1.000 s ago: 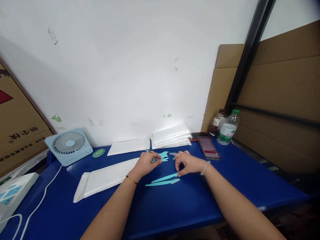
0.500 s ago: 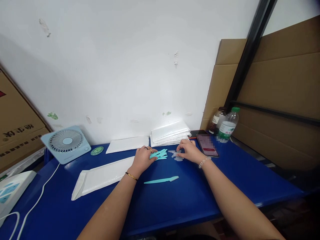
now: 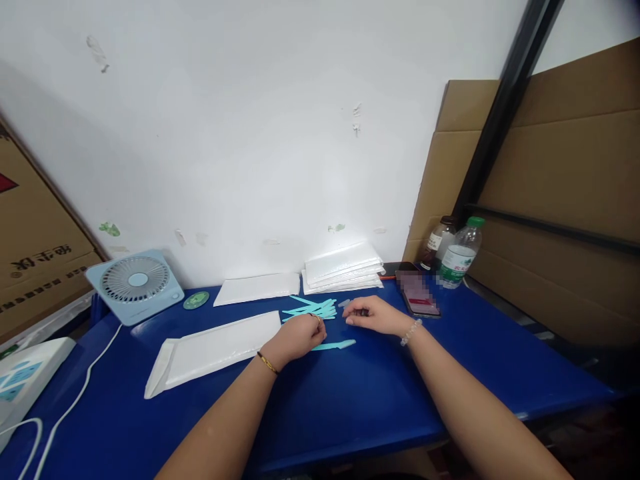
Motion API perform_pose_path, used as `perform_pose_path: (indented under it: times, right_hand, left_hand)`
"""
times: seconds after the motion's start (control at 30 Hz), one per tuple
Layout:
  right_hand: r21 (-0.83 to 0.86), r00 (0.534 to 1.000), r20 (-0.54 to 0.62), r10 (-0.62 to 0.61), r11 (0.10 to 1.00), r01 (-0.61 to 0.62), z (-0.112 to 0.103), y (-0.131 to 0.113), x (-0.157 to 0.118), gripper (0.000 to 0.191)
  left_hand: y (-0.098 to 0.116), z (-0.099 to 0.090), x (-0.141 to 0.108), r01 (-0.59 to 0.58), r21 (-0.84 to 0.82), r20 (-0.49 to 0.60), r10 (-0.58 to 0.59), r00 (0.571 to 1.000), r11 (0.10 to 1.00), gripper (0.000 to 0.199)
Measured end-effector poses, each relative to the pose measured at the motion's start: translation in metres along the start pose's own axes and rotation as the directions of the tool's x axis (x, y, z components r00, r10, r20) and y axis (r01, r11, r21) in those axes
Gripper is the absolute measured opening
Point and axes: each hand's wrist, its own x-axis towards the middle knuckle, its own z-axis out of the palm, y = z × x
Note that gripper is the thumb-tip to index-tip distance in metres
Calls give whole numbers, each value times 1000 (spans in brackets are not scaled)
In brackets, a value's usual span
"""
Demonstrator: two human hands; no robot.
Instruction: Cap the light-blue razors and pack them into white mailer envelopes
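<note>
My left hand [image 3: 299,335] is closed, its fingers pinching the handle end of a turquoise eyebrow razor [image 3: 341,345]. The razor lies nearly level, its head pointing right. Just beyond that hand is a loose pile of similar turquoise razors [image 3: 325,308] on the blue table. My right hand [image 3: 374,315] is curled with thumb and fingertips close together, beside some small clear plastic caps [image 3: 344,303]. Whether a cap is between those fingertips is too small to see, and the hand hides most of the caps.
A white padded mailer [image 3: 215,350] lies to the left, another [image 3: 257,289] near the wall, beside a stack of mailers [image 3: 343,267]. A phone [image 3: 419,293] and two bottles [image 3: 456,257] stand at right. A blue fan [image 3: 136,283] and a power strip [image 3: 30,380] are at left.
My left hand has left the razor pile, come nearer and closed on the single razor, which has shifted slightly away from me. My right hand has come slightly nearer and left from the caps.
</note>
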Motion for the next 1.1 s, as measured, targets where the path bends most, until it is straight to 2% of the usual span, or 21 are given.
perform_pose_path:
  times: [0.13,0.2,0.33,0.5,0.57,0.63,0.73,0.8,0.93,1.0,1.1]
  right_hand:
    - [-17,992,124,-21,1000,23,5,-4,-1,36]
    - [-78,985,162,-59,994,73,9,-5,-1,31]
    - [-198,984,156,-87,973,117,17,-6,2,11]
    - [-185,988,148,-43,980,70,15,-5,3,12]
    - [-162,995,97,-18,986,33,9,-1,3,14]
    - [-126,1000,-13,24,992,-25,2,5,3,15]
    - [19,984,-142,104,995,-102,-3,15,3,18]
    - [122,975,-190,117,988,-94,-3,18,5,19]
    - [145,944,-321,72,989,-26,2,18,9,18]
    - [168,922,-376,94,985,-32,4,18,11,19]
    - [274,896,-417,152,961,-35,5,20,14,21]
  left_hand:
    - [-7,-2,0,-8,-76,26,10,1000,997,21]
    - [-7,-2,-2,-43,-89,60,48,997,995,26]
    - [-3,1,-2,-65,-71,98,72,993,995,16]
    - [-6,-1,1,-35,-43,28,36,999,998,13]
    - [-10,-2,2,4,-46,-21,-5,1000,999,12]
    - [-15,-2,3,56,-115,-67,-64,996,992,12]
    - [-20,1,6,102,-353,-69,-135,988,930,17]
    - [-20,3,8,105,-468,-49,-144,988,877,23]
    - [-15,3,10,93,-481,-98,-159,982,872,40]
    - [-13,1,9,89,-486,-135,-176,975,869,46]
    - [-13,1,10,58,-498,-177,-167,970,865,42]
